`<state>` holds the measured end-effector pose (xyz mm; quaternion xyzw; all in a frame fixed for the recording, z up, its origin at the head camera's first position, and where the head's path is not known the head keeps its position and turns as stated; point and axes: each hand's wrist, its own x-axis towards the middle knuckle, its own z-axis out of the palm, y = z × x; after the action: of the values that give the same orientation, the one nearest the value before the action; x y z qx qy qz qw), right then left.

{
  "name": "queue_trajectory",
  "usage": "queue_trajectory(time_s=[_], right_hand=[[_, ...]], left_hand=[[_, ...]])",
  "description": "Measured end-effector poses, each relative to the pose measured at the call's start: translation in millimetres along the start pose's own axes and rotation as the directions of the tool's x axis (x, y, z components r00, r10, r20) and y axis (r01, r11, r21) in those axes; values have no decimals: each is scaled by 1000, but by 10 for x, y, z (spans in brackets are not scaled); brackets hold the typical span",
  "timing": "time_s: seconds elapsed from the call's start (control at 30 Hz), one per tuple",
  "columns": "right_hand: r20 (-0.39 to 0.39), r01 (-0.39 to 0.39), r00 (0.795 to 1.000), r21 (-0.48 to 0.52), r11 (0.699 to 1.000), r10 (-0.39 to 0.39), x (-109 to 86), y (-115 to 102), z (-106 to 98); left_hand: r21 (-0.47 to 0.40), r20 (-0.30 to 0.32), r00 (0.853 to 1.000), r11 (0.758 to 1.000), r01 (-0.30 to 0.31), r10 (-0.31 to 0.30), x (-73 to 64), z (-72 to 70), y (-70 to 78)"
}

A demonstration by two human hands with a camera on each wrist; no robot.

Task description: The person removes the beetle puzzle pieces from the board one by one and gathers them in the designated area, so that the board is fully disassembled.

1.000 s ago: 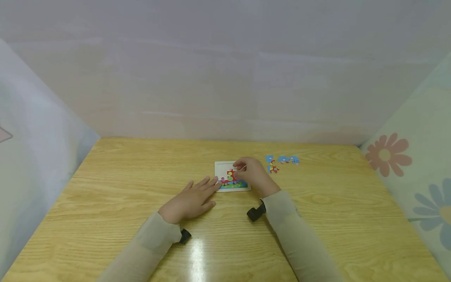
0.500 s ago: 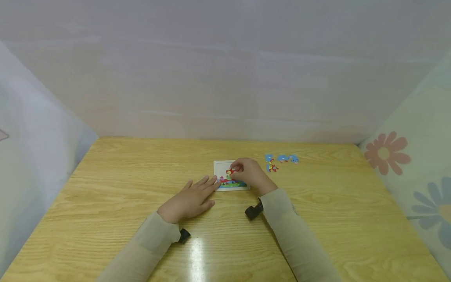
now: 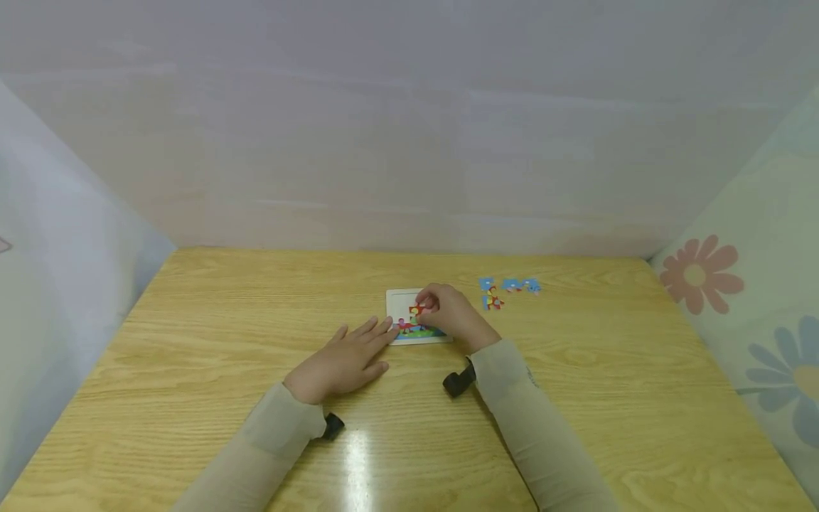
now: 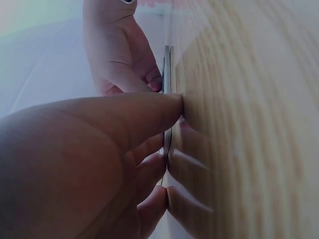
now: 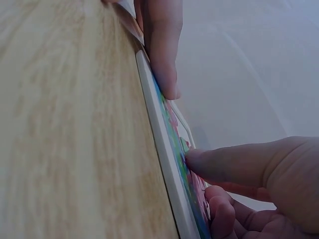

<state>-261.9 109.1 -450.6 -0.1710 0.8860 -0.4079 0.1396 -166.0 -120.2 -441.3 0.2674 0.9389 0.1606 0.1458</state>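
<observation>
A small jigsaw puzzle in a white-edged tray [image 3: 397,302] lies on the wooden table, its lower strip filled with green, blue and red picture. My left hand [image 3: 342,363] lies flat with fingers spread, the fingertips on the tray's lower left corner. Over the tray's right half, my right hand [image 3: 453,314] pinches a red puzzle piece [image 3: 414,311] between thumb and curled fingers. Close up in the right wrist view, the thumb [image 5: 202,162] presses down at the picture surface, with a green bit of piece standing slightly proud beside it. The right hand covers much of the tray's right side.
Several loose blue and red puzzle pieces [image 3: 493,299] lie on the table [image 3: 595,370] to the right, beyond my right hand. A pale wall [image 3: 409,142] rises behind the table's far edge, with flower-printed sheeting [image 3: 768,270] on the right.
My right hand has shifted slightly left on the tray, its thumb and fingers now over the red piece in the middle. The left hand stays in place on the tray corner.
</observation>
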Motion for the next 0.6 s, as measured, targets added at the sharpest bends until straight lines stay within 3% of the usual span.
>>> queue_trajectory(time_s=[0.6], right_hand=[[3, 15, 1000, -5, 1000, -15, 15, -7, 0]], left_hand=[[-3, 23, 999, 1000, 22, -22, 22, -2, -2]])
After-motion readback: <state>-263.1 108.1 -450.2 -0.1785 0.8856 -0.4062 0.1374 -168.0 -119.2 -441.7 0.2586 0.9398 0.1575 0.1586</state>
